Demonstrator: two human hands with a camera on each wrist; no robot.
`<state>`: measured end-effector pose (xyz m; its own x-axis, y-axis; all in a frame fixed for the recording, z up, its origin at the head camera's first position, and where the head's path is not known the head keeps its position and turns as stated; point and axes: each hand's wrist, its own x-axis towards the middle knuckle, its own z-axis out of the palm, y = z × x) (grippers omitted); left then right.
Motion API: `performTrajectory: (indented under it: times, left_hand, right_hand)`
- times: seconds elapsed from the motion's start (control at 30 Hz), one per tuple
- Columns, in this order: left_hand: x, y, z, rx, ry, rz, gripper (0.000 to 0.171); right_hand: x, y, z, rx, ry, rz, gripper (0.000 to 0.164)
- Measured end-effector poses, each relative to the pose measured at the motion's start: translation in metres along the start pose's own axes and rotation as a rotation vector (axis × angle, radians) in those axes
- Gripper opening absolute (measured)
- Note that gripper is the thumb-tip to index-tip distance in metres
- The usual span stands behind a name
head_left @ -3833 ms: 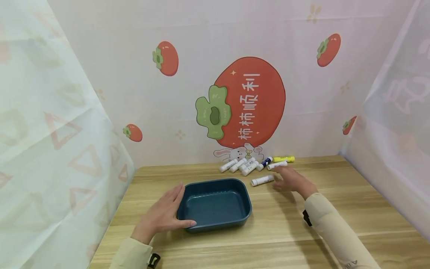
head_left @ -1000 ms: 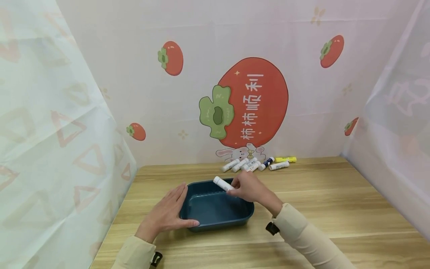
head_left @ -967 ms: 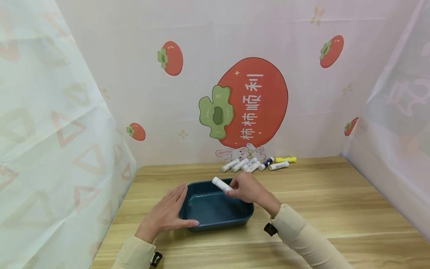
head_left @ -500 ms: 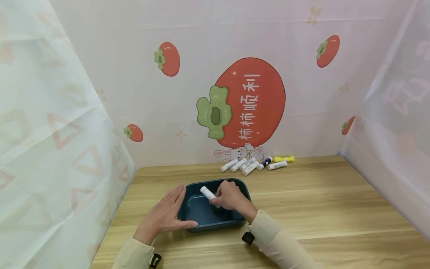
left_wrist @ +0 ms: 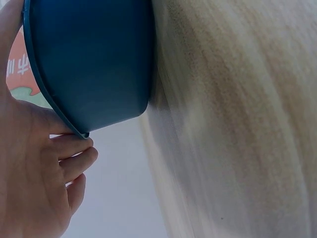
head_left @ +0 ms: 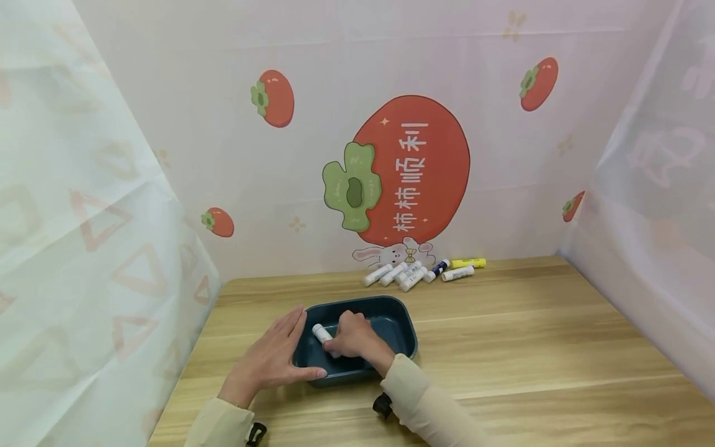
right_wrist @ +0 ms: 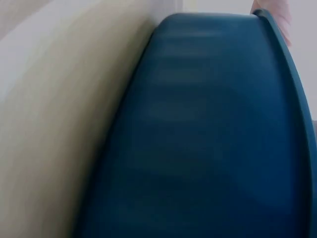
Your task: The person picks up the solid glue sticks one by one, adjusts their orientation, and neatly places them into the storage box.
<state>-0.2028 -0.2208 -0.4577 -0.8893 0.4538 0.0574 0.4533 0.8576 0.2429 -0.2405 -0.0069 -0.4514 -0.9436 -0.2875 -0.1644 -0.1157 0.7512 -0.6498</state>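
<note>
In the head view my right hand (head_left: 355,335) is inside a dark teal tray (head_left: 404,326). It pinches a white glue stick (head_left: 321,333), which lies slanted low over the tray's floor. My left hand (head_left: 268,363) rests on the tray's left end. Its fingers lie straight along the left rim, and its thumb stretches onto the front rim. From the left wrist, that hand (left_wrist: 34,163) shows against the rim, fingertips beside the outer wall of the tray (left_wrist: 99,64). The right wrist view is filled by the tray's outer wall (right_wrist: 198,124); the right hand is hidden there.
Behind the tray, near the back wall, lie several white glue sticks (head_left: 413,279), a navy one (head_left: 437,271) and a yellow one (head_left: 468,263). A single white one (head_left: 458,274) lies at their right. Printed cloth walls enclose the wooden table (head_left: 530,347).
My right hand has picked up the nearest white glue stick from the table, carried it left and lowered it into the tray. My left hand has stayed at the tray's left end.
</note>
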Motion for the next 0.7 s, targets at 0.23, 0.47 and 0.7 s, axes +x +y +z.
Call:
performTrajectory:
  times: [0.23,0.47,0.7]
  left_hand:
    - [0.001,0.0,0.0,0.009,0.007,0.008,0.126]
    - [0.0,0.002,-0.002,0.002,0.001,0.007,0.125]
    - [0.001,0.001,-0.001,-0.018,0.0,0.009,0.124]
  right_hand:
    - [0.003,-0.01,0.012,0.016,-0.021,0.034,0.033]
    - [0.003,-0.017,0.022,0.039,-0.022,0.056,0.034]
    - [0.001,-0.021,0.023,0.066,-0.044,0.046,0.03]
